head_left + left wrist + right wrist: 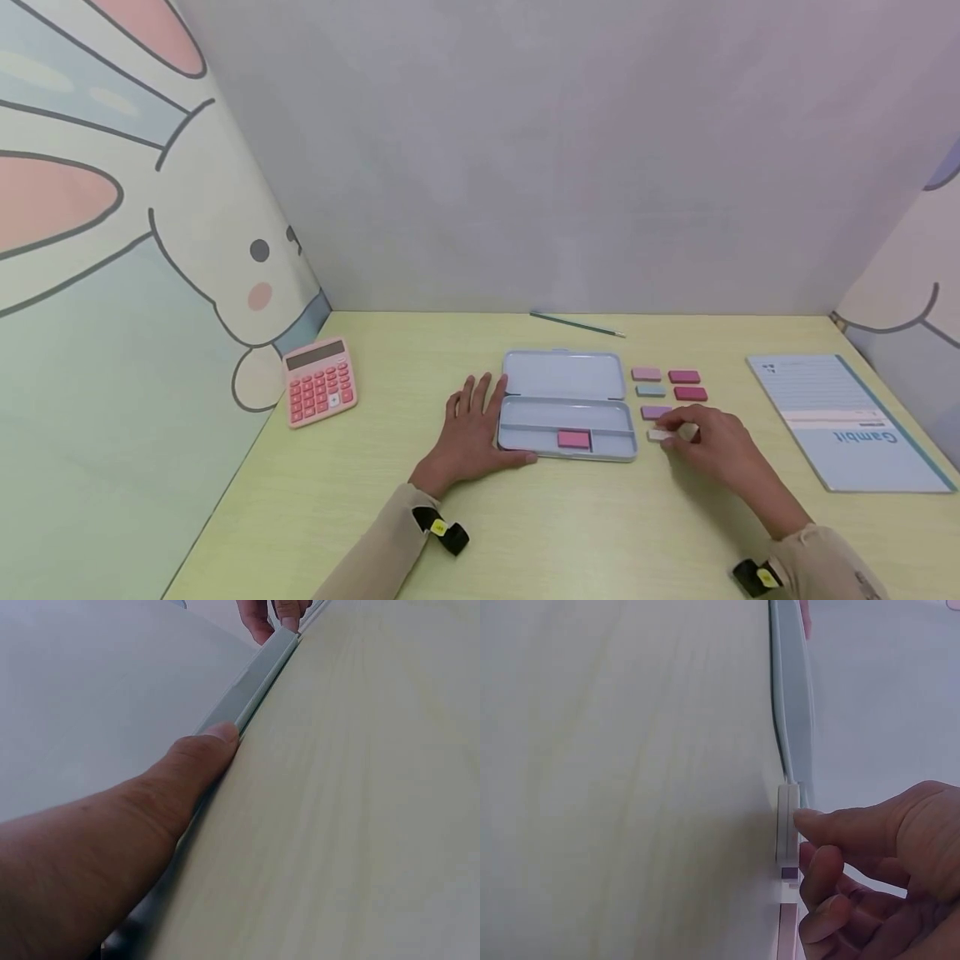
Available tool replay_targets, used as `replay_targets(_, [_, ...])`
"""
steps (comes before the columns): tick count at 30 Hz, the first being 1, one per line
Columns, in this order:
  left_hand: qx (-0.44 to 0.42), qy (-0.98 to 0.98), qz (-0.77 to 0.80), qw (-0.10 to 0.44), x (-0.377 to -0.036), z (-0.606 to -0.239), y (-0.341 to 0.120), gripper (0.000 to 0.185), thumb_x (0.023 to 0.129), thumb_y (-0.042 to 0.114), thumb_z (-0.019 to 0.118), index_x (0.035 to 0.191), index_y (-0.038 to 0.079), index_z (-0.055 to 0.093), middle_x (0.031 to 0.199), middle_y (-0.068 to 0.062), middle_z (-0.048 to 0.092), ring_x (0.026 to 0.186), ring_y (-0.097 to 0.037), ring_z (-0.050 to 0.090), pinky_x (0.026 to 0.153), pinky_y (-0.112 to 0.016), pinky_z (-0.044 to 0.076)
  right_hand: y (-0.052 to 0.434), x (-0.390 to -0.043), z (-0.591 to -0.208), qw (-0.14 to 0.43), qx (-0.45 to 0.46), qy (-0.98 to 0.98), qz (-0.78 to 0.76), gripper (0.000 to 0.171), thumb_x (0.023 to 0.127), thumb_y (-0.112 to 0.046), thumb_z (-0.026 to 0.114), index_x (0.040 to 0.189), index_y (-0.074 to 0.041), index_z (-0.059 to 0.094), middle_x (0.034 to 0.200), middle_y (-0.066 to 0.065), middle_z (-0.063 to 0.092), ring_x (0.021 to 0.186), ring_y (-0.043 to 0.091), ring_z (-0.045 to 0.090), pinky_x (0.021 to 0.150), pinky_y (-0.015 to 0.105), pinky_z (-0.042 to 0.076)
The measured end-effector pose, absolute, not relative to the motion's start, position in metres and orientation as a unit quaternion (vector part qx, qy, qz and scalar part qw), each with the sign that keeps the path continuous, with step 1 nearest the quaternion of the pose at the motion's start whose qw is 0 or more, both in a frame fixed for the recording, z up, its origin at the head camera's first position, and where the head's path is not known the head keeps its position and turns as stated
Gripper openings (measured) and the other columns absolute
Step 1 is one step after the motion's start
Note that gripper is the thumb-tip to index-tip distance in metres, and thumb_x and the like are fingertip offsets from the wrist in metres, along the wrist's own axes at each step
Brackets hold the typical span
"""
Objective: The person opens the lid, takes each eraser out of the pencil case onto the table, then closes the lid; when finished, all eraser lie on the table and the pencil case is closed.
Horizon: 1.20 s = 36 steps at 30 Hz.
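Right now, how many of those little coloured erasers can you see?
7. One pink eraser lies inside the open pencil case. Five lie in rows to its right. The right hand pinches a white one; it may hide more.

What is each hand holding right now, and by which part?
The right hand pinches a white eraser by its long edges, on the table beside the open pencil case. The left hand holds nothing; it rests flat against the case's left end.
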<state>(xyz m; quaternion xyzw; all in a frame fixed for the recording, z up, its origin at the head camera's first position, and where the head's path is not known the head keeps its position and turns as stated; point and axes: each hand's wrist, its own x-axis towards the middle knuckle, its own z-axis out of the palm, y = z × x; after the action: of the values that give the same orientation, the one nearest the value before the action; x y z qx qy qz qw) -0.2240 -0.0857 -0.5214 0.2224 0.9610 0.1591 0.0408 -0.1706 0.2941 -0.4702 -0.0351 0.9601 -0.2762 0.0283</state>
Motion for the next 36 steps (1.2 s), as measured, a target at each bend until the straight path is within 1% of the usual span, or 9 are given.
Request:
replay_targets(6, [0.222, 0.961, 0.160, 0.042, -0.223, -0.521, -0.086, 0.129, 0.083, 0.087, 0.066, 0.175, 0.021, 0.004, 0.182, -0.015, 0.011, 0.170, -0.042, 0.007, 0.131, -0.065, 0.016, 0.288, -0.169, -0.466, 0.014, -0.036, 0.950, -0.310, 0.025, 0.093, -0.017, 0.082, 0.117, -0.010, 0.081, 0.106, 0.008, 0.079, 0.074, 0.014, 0.056, 0.060, 0.025, 0.044])
replay_targets(9, [0.222, 0.961, 0.158, 0.042, -0.223, -0.521, -0.086, 0.129, 0.083, 0.088, 0.065, 0.175, 0.021, 0.004, 0.182, -0.015, 0.011, 0.170, -0.042, 0.007, 0.131, -0.065, 0.016, 0.282, -0.169, -0.463, 0.009, -0.051, 0.943, -0.330, 0.026, 0.094, -0.018, 0.083, 0.118, -0.009, 0.081, 0.106, 0.008, 0.080, 0.071, 0.011, 0.055, 0.060, 0.024, 0.045])
replay_targets(12, [0.221, 0.961, 0.159, 0.042, -0.223, -0.522, -0.086, 0.129, 0.083, 0.088, 0.065, 0.175, 0.022, 0.003, 0.182, -0.015, 0.011, 0.170, -0.042, 0.007, 0.131, -0.065, 0.016, 0.274, -0.168, -0.462, 0.011, -0.059, 0.936, -0.347, 0.025, 0.094, -0.017, 0.082, 0.118, -0.009, 0.081, 0.105, 0.008, 0.079, 0.069, 0.009, 0.054, 0.060, 0.024, 0.045])
replay_targets(16, [0.221, 0.961, 0.158, 0.043, -0.224, -0.522, -0.086, 0.130, 0.083, 0.089, 0.065, 0.175, 0.023, 0.003, 0.183, -0.014, 0.010, 0.170, -0.041, 0.006, 0.131, -0.065, 0.016, 0.260, -0.169, -0.461, 0.023, -0.067, 0.929, -0.363, 0.021, 0.094, -0.014, 0.081, 0.116, -0.011, 0.082, 0.103, 0.004, 0.078, 0.069, 0.008, 0.053, 0.060, 0.024, 0.045])
replay_targets(25, [0.221, 0.961, 0.159, 0.043, -0.224, -0.521, -0.085, 0.129, 0.083, 0.088, 0.065, 0.175, 0.022, 0.004, 0.182, -0.014, 0.011, 0.170, -0.042, 0.007, 0.131, -0.065, 0.016, 0.231, -0.177, -0.460, 0.021, -0.125, 0.914, -0.385, 0.018, 0.095, -0.009, 0.079, 0.111, -0.014, 0.082, 0.095, 0.000, 0.076, 0.065, 0.007, 0.050, 0.058, 0.023, 0.043])
replay_targets(30, [0.221, 0.961, 0.159, 0.040, -0.223, -0.520, -0.085, 0.129, 0.082, 0.089, 0.065, 0.175, 0.022, 0.004, 0.182, -0.015, 0.011, 0.170, -0.042, 0.007, 0.131, -0.066, 0.016, 0.217, -0.182, -0.460, 0.037, -0.130, 0.912, -0.387, 0.018, 0.094, -0.006, 0.076, 0.110, -0.013, 0.082, 0.094, 0.000, 0.074, 0.065, 0.009, 0.051, 0.059, 0.024, 0.044])
replay_targets(36, [0.218, 0.963, 0.155, 0.037, -0.224, -0.521, -0.084, 0.130, 0.082, 0.090, 0.064, 0.175, 0.023, 0.004, 0.183, -0.014, 0.011, 0.170, -0.042, 0.007, 0.131, -0.065, 0.016, 0.202, -0.186, -0.466, 0.049, -0.116, 0.921, -0.369, 0.019, 0.093, -0.005, 0.079, 0.111, -0.012, 0.080, 0.094, 0.002, 0.072, 0.071, 0.014, 0.053, 0.063, 0.023, 0.045])
